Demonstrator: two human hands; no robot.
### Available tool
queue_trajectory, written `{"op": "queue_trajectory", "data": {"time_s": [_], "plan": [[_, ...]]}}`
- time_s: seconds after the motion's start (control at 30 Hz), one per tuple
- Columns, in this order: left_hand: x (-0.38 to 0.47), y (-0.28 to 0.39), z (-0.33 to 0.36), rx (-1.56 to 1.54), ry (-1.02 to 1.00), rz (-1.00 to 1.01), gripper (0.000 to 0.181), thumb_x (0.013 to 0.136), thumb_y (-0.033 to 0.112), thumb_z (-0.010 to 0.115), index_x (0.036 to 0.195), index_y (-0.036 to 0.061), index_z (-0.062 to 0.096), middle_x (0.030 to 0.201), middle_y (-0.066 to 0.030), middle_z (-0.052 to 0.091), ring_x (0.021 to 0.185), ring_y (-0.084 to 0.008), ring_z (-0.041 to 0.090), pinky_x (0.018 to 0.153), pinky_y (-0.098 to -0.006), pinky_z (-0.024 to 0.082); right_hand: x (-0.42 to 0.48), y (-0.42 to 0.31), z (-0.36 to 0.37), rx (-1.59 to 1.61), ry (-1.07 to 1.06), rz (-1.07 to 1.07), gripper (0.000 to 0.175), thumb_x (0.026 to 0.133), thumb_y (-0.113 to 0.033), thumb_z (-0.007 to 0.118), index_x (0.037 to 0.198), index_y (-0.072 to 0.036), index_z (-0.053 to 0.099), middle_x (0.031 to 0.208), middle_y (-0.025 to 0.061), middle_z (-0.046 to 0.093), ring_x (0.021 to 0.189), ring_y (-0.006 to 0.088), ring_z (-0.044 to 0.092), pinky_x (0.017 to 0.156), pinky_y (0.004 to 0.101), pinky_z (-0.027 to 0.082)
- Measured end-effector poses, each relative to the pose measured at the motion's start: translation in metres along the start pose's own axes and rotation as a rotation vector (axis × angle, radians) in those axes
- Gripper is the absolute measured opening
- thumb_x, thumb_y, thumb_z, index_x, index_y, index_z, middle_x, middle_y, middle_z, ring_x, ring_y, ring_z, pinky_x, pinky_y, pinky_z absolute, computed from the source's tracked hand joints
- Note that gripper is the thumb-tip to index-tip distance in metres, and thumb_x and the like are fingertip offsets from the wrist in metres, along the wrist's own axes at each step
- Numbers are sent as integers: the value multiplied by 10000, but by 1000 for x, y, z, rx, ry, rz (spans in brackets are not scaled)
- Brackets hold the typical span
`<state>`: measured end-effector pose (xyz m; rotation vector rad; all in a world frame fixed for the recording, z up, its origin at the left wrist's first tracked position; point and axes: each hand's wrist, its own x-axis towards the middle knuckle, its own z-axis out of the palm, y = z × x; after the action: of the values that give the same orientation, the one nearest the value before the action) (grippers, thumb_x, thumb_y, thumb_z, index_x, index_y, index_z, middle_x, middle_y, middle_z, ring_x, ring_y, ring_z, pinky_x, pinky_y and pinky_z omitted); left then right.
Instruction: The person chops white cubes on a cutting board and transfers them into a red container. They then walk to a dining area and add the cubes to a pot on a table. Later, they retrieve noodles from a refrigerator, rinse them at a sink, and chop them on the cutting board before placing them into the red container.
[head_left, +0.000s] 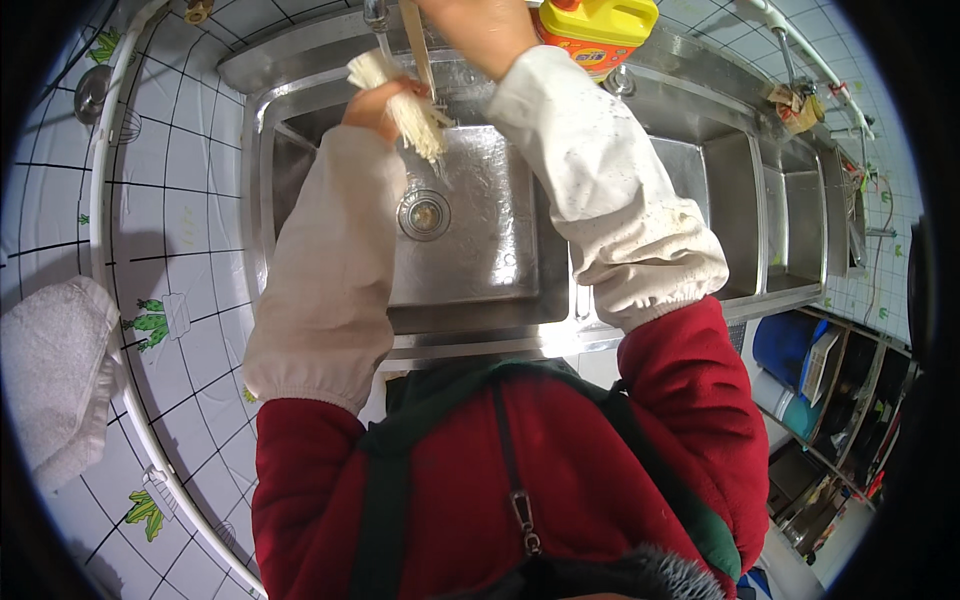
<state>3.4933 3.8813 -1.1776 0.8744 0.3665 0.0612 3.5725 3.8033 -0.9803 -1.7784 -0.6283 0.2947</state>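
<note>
My left hand (376, 109) is closed round a bundle of thin pale strands (417, 124), probably a brush or whisk, held over the left basin of a stainless steel sink (472, 255). Water from the faucet (376, 15) runs onto the bundle. My right hand (484, 30) reaches up to the top edge of the view, to the right of the faucet; its fingers are cut off, so its hold cannot be seen. Between the hands stands a long, flat, light-coloured stick (416, 45). Below my left hand lies the round drain strainer (424, 215).
A yellow detergent jug (600, 30) with an orange label stands at the sink's back ledge. More steel basins (731, 217) lie to the right. A white towel (60, 375) hangs from a rail on the left. Shelves with containers (787, 352) stand at lower right.
</note>
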Motion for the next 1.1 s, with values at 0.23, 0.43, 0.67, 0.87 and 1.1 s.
{"op": "queue_trajectory", "data": {"time_s": [0.23,0.43,0.67,0.87,1.1], "plan": [[-3,-6,-28,-250,103,-316,231,806,63,602,998,-58,561,922,-129,630,860,-238,608,782,-342,477,-24,-9,19,-147,14,-57,372,791,-105,544,1131,48,539,981,226,607,882,284,608,782,317,474],[-70,-30,-43,-272,265,-361,207,810,54,610,993,-6,535,941,-114,582,853,-202,590,772,-298,482,-34,-5,21,-269,-204,-207,519,780,-121,520,1280,-21,429,1233,225,453,1152,348,440,995,341,343],[-106,-78,-100,93,571,-524,196,761,156,692,870,56,561,765,-68,582,719,-176,583,613,-314,498,-211,63,-201,-403,86,150,300,824,-123,599,1103,-13,594,1009,96,642,959,124,581,819,260,464],[-79,-65,23,26,219,-518,206,848,313,605,755,147,527,642,17,477,627,-143,512,663,-337,485,-516,40,-452,-319,1080,918,205,858,-40,528,1031,45,596,940,111,642,793,157,618,760,268,483],[-8,-102,267,133,344,-438,341,841,392,611,687,130,455,614,5,440,597,-123,448,670,-327,465,-736,71,-524,-48,1505,1201,128,825,-16,576,941,28,607,823,68,633,713,136,607,662,255,498]]}}
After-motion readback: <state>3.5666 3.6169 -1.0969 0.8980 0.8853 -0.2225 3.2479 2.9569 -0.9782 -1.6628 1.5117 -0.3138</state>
